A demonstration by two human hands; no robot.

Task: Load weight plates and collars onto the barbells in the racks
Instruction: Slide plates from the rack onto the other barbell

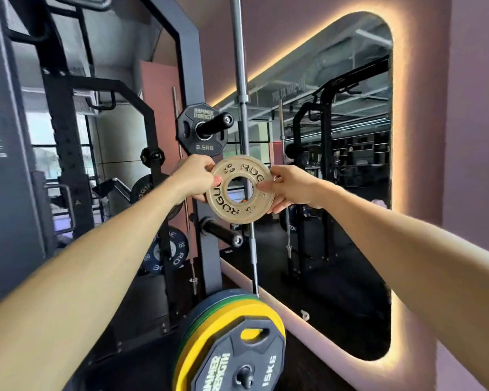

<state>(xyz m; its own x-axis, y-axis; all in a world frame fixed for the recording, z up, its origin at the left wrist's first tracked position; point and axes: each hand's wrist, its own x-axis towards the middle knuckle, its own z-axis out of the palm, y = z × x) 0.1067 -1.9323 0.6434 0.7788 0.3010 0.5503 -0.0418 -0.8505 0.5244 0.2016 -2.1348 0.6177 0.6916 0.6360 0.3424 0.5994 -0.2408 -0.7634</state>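
Observation:
A small tan Rogue weight plate [240, 189] is held up at chest height in front of me. My left hand [194, 177] pinches its left rim, thumb on the face near the hole. My right hand [290, 187] grips its right rim, thumb on the face by the hole. Below, at the bottom centre, a barbell end carries a black-and-yellow 15 kg plate [237, 354], with green and blue plates stacked behind it. A steel barbell [242, 108] stands upright just behind the tan plate.
The black rack upright [191, 80] has storage pegs: one with a 2.5 kg plate [202, 131], a bare peg [223, 234] lower down. Blue Rogue plates [167, 255] hang at the left. A large lit mirror [336, 165] fills the wall at right.

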